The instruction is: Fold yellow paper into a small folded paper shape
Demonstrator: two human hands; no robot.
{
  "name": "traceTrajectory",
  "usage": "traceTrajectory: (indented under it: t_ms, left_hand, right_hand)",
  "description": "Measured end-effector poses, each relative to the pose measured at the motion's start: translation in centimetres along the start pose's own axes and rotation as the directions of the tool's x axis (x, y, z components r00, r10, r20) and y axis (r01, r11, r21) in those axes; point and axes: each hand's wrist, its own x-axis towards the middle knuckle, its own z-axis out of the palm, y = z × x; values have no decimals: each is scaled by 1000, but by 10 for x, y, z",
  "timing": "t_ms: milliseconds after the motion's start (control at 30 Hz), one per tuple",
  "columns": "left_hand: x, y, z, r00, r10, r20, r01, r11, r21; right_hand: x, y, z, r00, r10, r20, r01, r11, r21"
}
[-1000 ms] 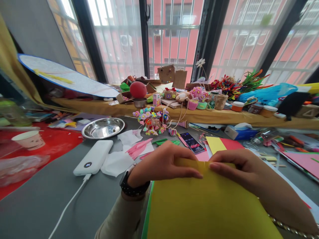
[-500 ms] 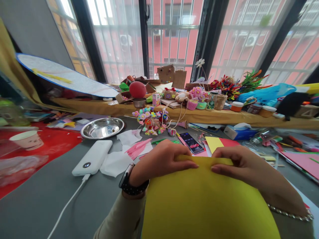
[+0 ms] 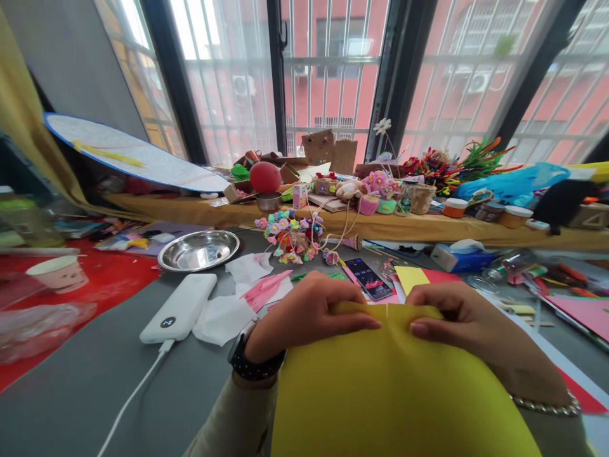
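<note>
A large sheet of yellow paper fills the lower middle of the view, its near part bowed toward me. My left hand pinches the far edge left of centre, thumb on top. Right of centre, my right hand pinches the same edge between thumb and fingers. Between the two thumbs a short slit or crease shows at the edge; I cannot tell which. A phone with a lit screen lies just beyond my hands, beside a piece of light yellow paper.
On the left are a white power bank with its cable, a steel plate and a paper cup. Colourful small flowers stand behind my hands. A blue tissue box is at right. Crafts crowd the window ledge.
My hands have drawn slightly apart along the paper's far edge, and a short light line now shows between them. The whole scene sits slightly lower in view.
</note>
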Motion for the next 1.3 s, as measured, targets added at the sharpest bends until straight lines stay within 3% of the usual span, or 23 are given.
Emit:
traceTrajectory:
  t_ms: [233,333,400,433,500,533,567,733,800,900,967,1133,1300]
  left_hand:
    - [-2,2,0,999,-16,-50,17,1000,18]
    - [-1,2,0,998,-31,-50,31,999,13]
    - [0,0,-1,997,-37,-67,39,999,17]
    - [1,-2,-1,995,-46,-92,48,999,22]
    - [2,-7,-2,984,-74,-162,80,996,30]
    - [2,-10,-3,976,-91,-197,99,995,29]
    - [2,-13,-4,968,-109,-228,118,993,27]
    - [2,-21,-6,940,-145,-310,196,971,138]
    - [4,-23,-4,917,-115,-381,248,913,323]
    - [10,-25,5,877,34,-479,316,709,630]
    - [17,-28,16,877,118,-466,311,600,737]
    - [32,-34,48,899,135,-417,297,512,806]
    - [34,-40,57,884,153,-441,321,488,812]
  right_hand:
    - [2,6,1,1000,-13,-2,13,997,79]
    - [6,8,-3,999,-27,20,26,1000,16]
    - [11,10,-7,993,-102,-58,98,993,-69]
    - [14,12,-10,975,-172,-141,156,980,-120]
    - [20,16,-16,886,-318,-336,258,942,-213]
    - [23,18,-19,843,-360,-399,288,930,-229]
    - [25,19,-21,830,-366,-421,300,929,-216]
    - [24,21,-22,963,-157,-218,159,987,-11]
    - [24,20,-20,956,-122,-266,129,992,8]
    - [26,19,-19,901,-112,-420,123,992,1]
    - [29,20,-19,883,-118,-455,115,993,-34]
    - [36,27,-21,880,-218,-422,130,965,-227]
    - [43,34,-23,840,-264,-474,106,937,-333]
